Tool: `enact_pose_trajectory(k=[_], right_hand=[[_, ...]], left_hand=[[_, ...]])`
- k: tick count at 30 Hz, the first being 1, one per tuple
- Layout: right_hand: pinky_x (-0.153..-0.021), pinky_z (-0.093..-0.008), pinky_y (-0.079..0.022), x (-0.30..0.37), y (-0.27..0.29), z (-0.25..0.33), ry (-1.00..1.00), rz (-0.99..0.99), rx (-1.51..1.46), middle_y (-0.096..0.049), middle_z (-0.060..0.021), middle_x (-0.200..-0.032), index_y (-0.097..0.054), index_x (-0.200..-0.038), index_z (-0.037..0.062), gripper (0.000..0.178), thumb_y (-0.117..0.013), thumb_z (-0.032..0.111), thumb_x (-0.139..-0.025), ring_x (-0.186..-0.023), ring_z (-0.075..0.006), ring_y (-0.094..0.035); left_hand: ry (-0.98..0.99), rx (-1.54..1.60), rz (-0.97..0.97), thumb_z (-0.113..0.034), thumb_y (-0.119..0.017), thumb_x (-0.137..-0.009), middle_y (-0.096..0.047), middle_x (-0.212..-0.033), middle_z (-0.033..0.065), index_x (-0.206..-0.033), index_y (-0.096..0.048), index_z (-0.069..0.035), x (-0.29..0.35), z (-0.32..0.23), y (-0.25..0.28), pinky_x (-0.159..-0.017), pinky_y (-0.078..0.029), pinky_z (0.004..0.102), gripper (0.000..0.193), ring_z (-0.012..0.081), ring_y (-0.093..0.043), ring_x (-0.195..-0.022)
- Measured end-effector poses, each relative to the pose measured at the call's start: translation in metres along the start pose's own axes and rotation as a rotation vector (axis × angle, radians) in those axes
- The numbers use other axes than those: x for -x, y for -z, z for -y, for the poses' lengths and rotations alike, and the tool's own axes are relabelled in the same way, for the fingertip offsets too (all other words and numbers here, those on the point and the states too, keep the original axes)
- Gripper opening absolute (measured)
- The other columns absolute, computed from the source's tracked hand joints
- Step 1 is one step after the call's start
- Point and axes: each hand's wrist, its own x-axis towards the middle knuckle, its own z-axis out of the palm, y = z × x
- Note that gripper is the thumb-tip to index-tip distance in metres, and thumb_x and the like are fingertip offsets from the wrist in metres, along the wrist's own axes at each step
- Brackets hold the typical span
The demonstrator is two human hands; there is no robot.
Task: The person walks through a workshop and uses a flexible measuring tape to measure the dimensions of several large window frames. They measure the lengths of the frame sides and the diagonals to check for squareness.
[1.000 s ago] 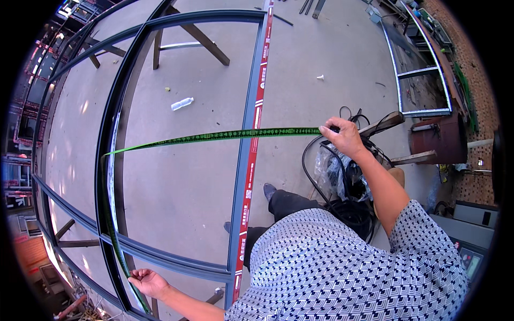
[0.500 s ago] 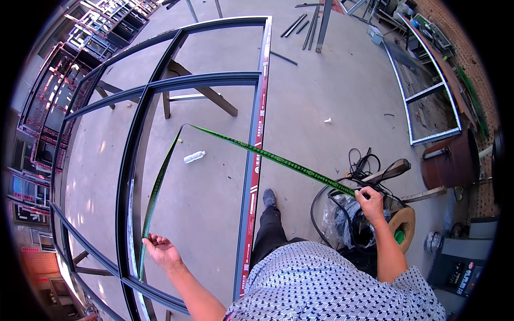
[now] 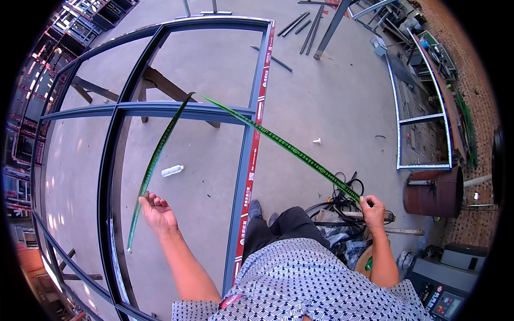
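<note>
"Pinching what, that left hand [image 3: 159, 213]?"

"A long, narrow green measuring tape [image 3: 295, 153] with dark markings. The thumb presses it against the fingers, the other fingers loosely curled, and below the grip the tape runs down to a free end."

"And the right hand [image 3: 373, 211]?"

"Clamped on the tape too, thumb to fingertip, at the lower right. Whether something sits in its palm, I cannot tell."

"Where does the tape go between them?"

"Away from the left hand to a sharp bend, then slanting back to the right hand. In this view it crosses a large, dark grey, many-barred frame [image 3: 105, 176] and the red-and-white printed strip [image 3: 251, 166] along that frame's right edge. I can't say whether it touches either."

"What lies around?"

"Seen through one opening, a clear plastic bottle [image 3: 172, 170] on its side on the smooth grey floor [image 3: 332, 96]. Near the right hand, a tangle of thin black cable [image 3: 340, 205]. Farther right, a rust-brown round drum [image 3: 433, 193], and beyond it a pale-edged rectangular frame [image 3: 423, 118]."
</note>
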Motion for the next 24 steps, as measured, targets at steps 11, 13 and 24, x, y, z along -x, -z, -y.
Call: enact_pose_trajectory(k=[11,13,24], right_hand=[[-0.054,-0.0247,-0.038,-0.215,-0.019,0.011,0.030,-0.004,-0.020,-0.053,0.0048,-0.063,-0.064,-0.077,0.0018,0.025,-0.073,0.021,-0.090,-0.059,-0.0051,-0.045],[-0.054,-0.0270,-0.039,-0.262,-0.015,0.010,0.013,-0.001,-0.008,-0.052,0.0026,-0.061,-0.064,-0.078,0.0016,0.026,-0.074,0.023,-0.089,-0.058,-0.0071,-0.045],[-0.052,-0.0272,-0.036,-0.519,0.033,0.054,0.187,0.013,0.126,-0.048,0.0031,-0.059,-0.061,-0.076,0.0014,0.030,-0.072,0.025,-0.090,-0.057,-0.0071,-0.043]], left_hand=[[-0.029,0.012,-0.031,-0.035,-0.053,-0.104,-0.055,-0.087,0.0002,-0.105,-0.058,-0.004,-0.039,0.111,-0.168,-0.061,-0.046,0.0210,0.031,0.0082,-0.051,-0.071],[-0.025,0.003,-0.079,-0.035,-0.052,-0.104,-0.055,-0.086,0.0001,-0.105,-0.057,-0.004,-0.040,0.134,-0.192,-0.060,-0.046,0.0207,0.031,0.0086,-0.051,-0.070],[0.040,-0.009,-0.195,-0.033,-0.056,-0.102,-0.059,-0.084,-0.0009,-0.103,-0.060,-0.006,-0.043,0.247,-0.332,-0.060,-0.047,0.0204,0.027,0.0070,-0.054,-0.069]])
